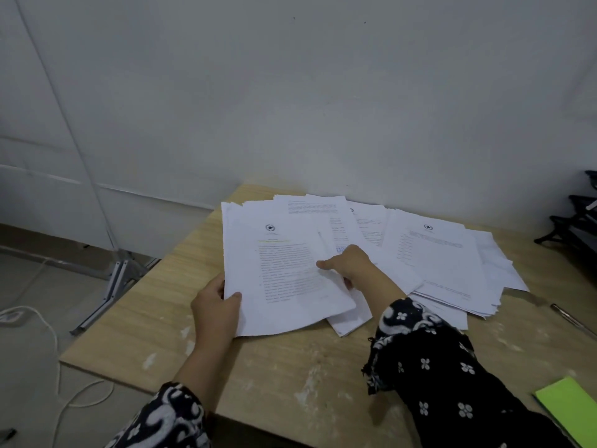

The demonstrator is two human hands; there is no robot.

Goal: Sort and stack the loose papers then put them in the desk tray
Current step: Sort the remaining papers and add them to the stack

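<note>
Left hand (215,307): the near corner of a lifted sheaf of printed sheets (284,273) is pinched.
Right hand (350,266): the sheaf's right edge is gripped.
Loose papers (442,263): fanned across the counter (290,367).
Desk tray (578,221): far right edge.
Advice: edges should be squared before stacking.

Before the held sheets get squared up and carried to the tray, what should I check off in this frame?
1. Left hand grips the white printed sheaf at its lower left corner: ok.
2. Right hand holds the sheaf's right edge: ok.
3. Sheaf edges aligned: not ok, fanned.
4. Other loose white papers gathered: not ok, spread over the wooden desk.
5. Black desk tray has room: cannot tell, cut off at the frame edge.
</note>
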